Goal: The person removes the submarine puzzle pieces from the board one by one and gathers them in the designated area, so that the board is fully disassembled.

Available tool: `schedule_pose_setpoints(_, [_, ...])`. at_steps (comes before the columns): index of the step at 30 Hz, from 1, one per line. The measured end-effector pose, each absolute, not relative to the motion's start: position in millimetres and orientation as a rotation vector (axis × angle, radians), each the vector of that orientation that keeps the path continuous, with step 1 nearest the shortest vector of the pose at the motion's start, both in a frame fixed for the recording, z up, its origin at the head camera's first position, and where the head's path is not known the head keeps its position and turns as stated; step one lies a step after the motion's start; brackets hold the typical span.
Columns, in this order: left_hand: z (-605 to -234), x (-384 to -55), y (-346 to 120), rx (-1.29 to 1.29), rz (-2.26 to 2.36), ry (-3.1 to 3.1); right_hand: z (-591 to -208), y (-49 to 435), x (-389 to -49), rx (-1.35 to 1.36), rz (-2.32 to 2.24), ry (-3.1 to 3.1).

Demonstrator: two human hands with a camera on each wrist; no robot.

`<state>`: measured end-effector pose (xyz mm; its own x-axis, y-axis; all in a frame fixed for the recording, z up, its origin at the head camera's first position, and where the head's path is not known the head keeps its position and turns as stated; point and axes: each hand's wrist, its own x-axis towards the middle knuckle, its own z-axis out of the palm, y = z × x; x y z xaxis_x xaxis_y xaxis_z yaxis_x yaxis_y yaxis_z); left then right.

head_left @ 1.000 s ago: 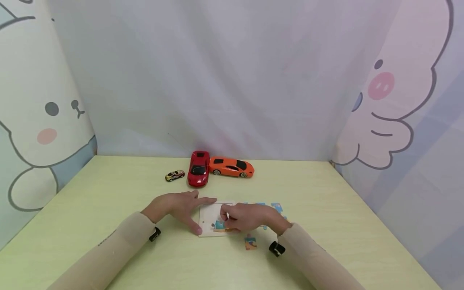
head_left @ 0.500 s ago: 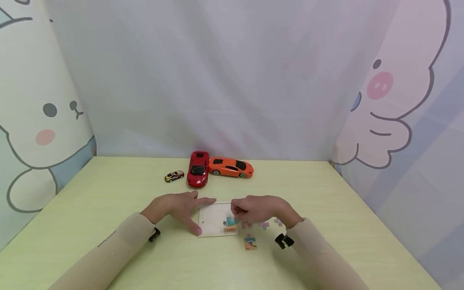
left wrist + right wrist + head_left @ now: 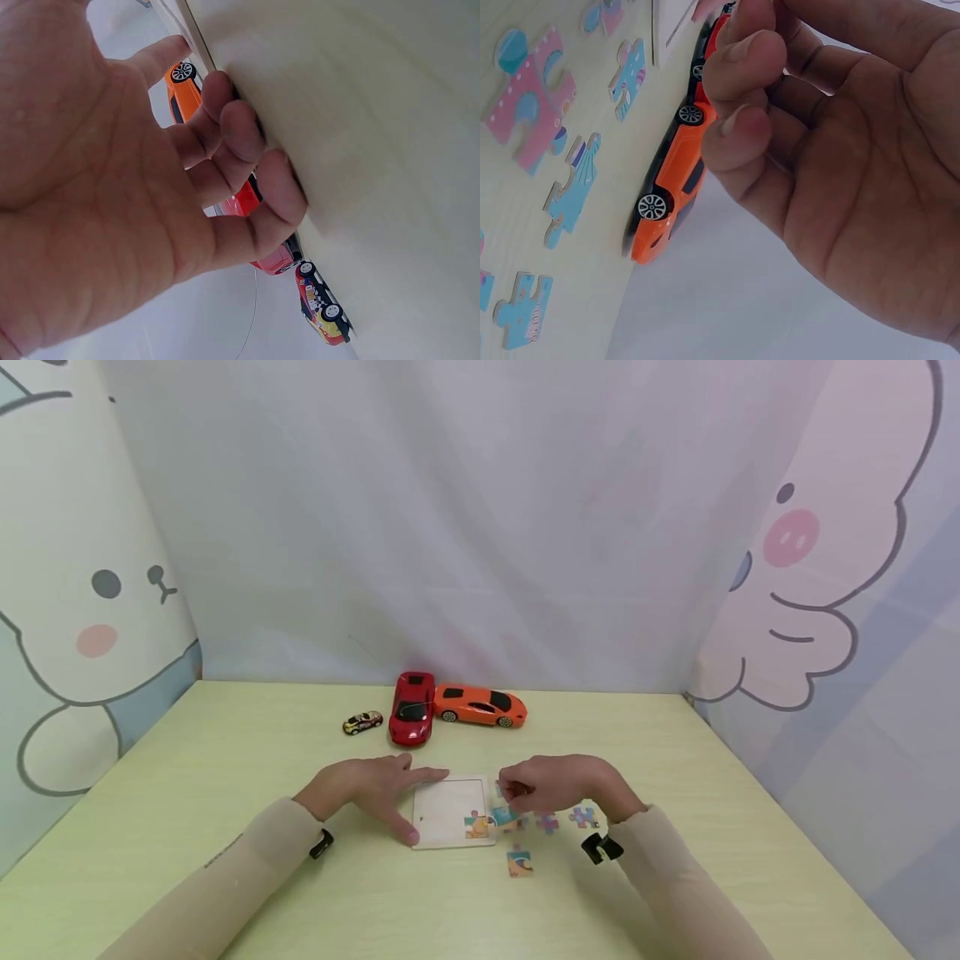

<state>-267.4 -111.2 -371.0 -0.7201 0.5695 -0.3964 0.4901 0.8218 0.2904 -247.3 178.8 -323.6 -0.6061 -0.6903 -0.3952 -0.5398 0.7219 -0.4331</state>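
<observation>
My left hand [image 3: 375, 787] steadies a pale puzzle tray [image 3: 442, 802], thumb at its near left corner and index finger along the far edge. In the left wrist view its other fingers [image 3: 240, 135] rest bent on the table. One orange puzzle piece [image 3: 476, 827] sits in the tray's near right corner. Just right of the tray, my right hand [image 3: 555, 782] pinches a teal puzzle piece [image 3: 504, 816] low over other pieces. That grip is out of sight in the right wrist view, where the palm and curled fingers [image 3: 739, 139] show.
Loose pieces lie right of the tray, among them a pink one [image 3: 532, 105], a blue one [image 3: 574, 191] and a piece [image 3: 519, 862] nearer me. Behind stand a red toy car [image 3: 411, 710], an orange one [image 3: 480, 706] and a tiny one [image 3: 362, 722]. A curtain [image 3: 450, 527] hangs behind.
My right hand has moved right from over the tray, carrying the teal piece past its right edge. The orange piece in the corner has come into view. My left hand has stayed put.
</observation>
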Motion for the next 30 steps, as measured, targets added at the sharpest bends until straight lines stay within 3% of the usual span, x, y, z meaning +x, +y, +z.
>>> schedule_pose_setpoints(30, [-375,-268,-109,0.741,0.210,2.538,-331,215,-232,-0.729,-0.318,2.320])
